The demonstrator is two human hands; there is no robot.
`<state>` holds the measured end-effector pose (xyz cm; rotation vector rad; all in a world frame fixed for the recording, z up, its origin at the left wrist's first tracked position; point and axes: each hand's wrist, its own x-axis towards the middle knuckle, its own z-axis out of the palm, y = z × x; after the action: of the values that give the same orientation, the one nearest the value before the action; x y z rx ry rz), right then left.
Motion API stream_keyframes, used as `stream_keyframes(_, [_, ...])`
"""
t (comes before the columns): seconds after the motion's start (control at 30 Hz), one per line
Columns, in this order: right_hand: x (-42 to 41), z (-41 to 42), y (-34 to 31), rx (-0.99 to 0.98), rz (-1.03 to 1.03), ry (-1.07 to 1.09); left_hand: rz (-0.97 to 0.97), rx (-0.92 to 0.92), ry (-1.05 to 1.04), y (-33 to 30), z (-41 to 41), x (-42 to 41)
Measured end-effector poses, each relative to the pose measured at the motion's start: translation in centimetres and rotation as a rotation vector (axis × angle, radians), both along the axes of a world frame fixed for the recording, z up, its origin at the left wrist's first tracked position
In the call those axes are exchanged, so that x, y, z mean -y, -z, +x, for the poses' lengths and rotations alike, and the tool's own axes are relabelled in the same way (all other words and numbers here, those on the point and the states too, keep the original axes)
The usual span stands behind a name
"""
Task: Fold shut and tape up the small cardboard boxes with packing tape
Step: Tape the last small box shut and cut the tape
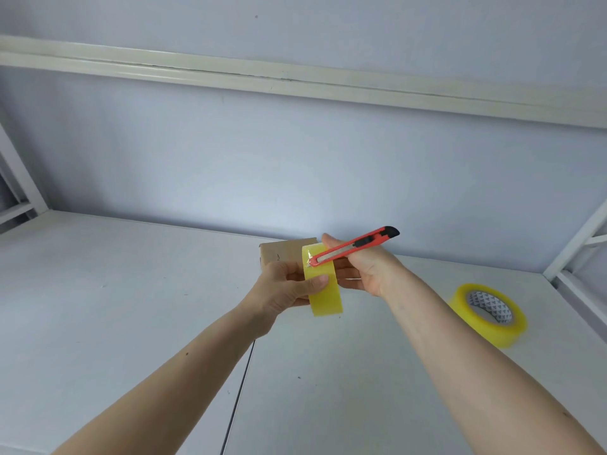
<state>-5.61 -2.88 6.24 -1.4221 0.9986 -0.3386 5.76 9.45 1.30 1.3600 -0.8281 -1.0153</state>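
While left hand [282, 287] grips tape [323, 284], right hand [361, 267] holds cutter [351, 246].

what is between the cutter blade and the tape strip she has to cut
Nothing visible. The tip of the red cutter, held in the right hand, already sits against the yellow tape strip at its top edge by the cardboard box. The left hand pinches the strip lower down, clear of the tip.

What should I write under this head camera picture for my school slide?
Left hand holds a small cardboard box while right hand cuts its yellow tape strip with a red utility knife.
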Motion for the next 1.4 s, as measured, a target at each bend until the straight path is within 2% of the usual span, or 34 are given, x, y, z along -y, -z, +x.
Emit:
stream_keyframes(0.1, [1.4, -0.9, 0.7, -0.025, -0.135, 0.084, 0.014, -0.064, -0.055, -0.2, -0.2, -0.6])
stream_keyframes(0.2, [3.6, -2.8, 0.7, 0.238, 0.022, 0.241, 0.04, -0.073, -0.06, -0.3, 0.2, -1.2])
stream_keyframes(0.27, [4.8, -3.4, 0.4, 0.315, -0.08, 0.194, 0.076, -0.069, -0.067, -0.6, 0.3, -1.5])
stream_keyframes(0.37, [3.8, -2.6, -1.0, 0.12, -0.532, -0.096, 0.119, -0.03, -0.076, -0.6, 0.0, -1.5])
stream_keyframes(0.47, [1.8, -0.8, -2.0, -0.164, -0.805, -0.422, 0.134, -0.016, -0.082, -0.5, -0.1, -1.4])
stream_keyframes(0.53, [1.2, 0.1, -1.6, -0.311, -0.961, -0.526, 0.134, -0.022, -0.086, -0.4, 0.0, -1.4])
stream_keyframes(0.67, [1.1, 0.4, -0.9, -0.287, -0.962, -0.537, 0.136, -0.042, -0.069, -0.4, 0.0, -1.8])
stream_keyframes(0.87, [0.8, 1.3, -0.5, -0.406, -1.127, -0.556, 0.163, -0.111, -0.011, 0.0, -0.5, -1.9])
stream_keyframes(1.0, [1.5, 1.7, -1.4, -0.348, -1.167, -0.453, 0.235, -0.122, -0.063, -0.5, -1.0, -1.9])
stream_keyframes(1.1, [1.8, 2.4, -1.4, -0.426, -1.256, -0.501, 0.229, -0.126, -0.078, -0.6, -1.3, -2.1])
stream_keyframes(1.23, [2.2, 3.4, -1.0, -0.535, -1.326, -0.596, 0.211, -0.267, -0.083, -0.2, -1.6, -2.6])
stream_keyframes(1.33, [2.8, 4.5, -2.0, -0.461, -1.339, -0.501, 0.252, -0.254, -0.071, 0.1, -1.3, -2.7])
stream_keyframes(1.4, [3.4, 5.7, -2.5, -0.455, -1.348, -0.491, 0.271, -0.326, -0.076, 0.2, -1.2, -2.9])
